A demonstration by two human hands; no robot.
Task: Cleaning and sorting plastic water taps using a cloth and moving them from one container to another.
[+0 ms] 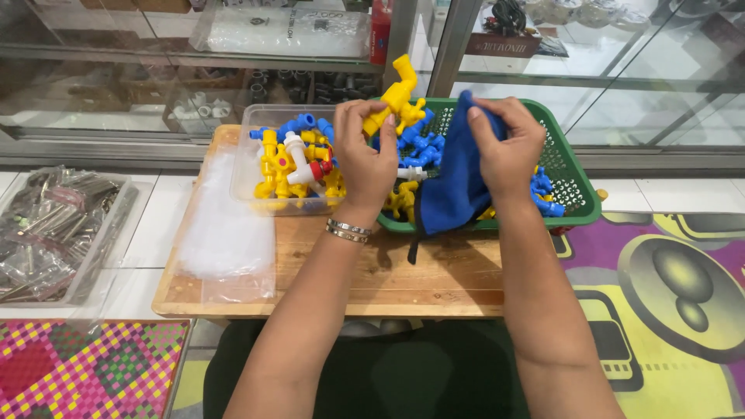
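- Clear plastic bags [225, 225], flat stack, lie on tabletop's left part.
- Clear printed bag [283, 29], rectangular, behind glass at top.
- Red package [380, 31], upright, beside the frame post.
- Dark label strip [503, 45], top right shelf.
- Clear packets of metal parts [54, 229], in tray on floor, left.

From my feed I look down on a low wooden worktop [434, 287] set on a white tiled floor [159, 225]. Behind it runs a glass display cabinet [116, 85] with metal frames [454, 39], its panes catching pale daylight reflections. At my right lies a mat [667, 295] printed in purple, yellow and grey cartoon shapes; at the lower left corner a woven mat [85, 368] shows pink, green and yellow checks. The light is bright and even.
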